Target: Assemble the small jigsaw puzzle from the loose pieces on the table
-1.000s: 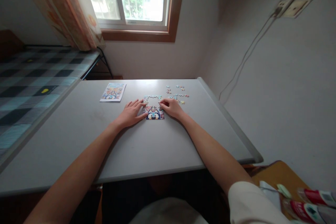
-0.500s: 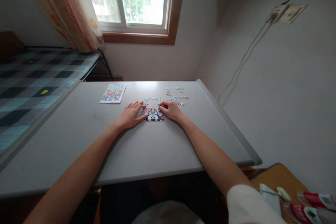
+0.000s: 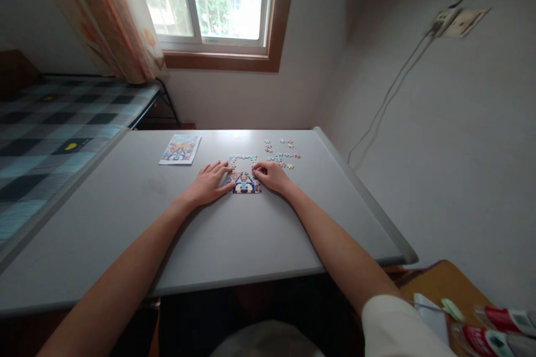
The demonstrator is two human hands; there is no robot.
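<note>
A partly assembled jigsaw puzzle (image 3: 245,186) lies flat on the table, its lower part filled with a blue cartoon face and its middle showing bare tabletop inside a frame of pieces. My left hand (image 3: 209,181) rests with fingers spread against the puzzle's left edge. At the right edge, my right hand (image 3: 271,174) has thumb and fingertips pinched together over the border; whatever is between them is too small to make out. Several loose puzzle pieces (image 3: 288,155) are scattered just beyond my right hand.
A printed picture sheet (image 3: 181,149) lies at the back left of the grey table (image 3: 201,256). To the left is a bed with a checked cover (image 3: 75,117). At the lower right, bottles with red labels (image 3: 486,340) lie on a wooden stool (image 3: 456,284). A wall stands along the right.
My right hand's fingertips have shifted very slightly left at the puzzle's right edge. The left hand and the loose pieces look unchanged.
</note>
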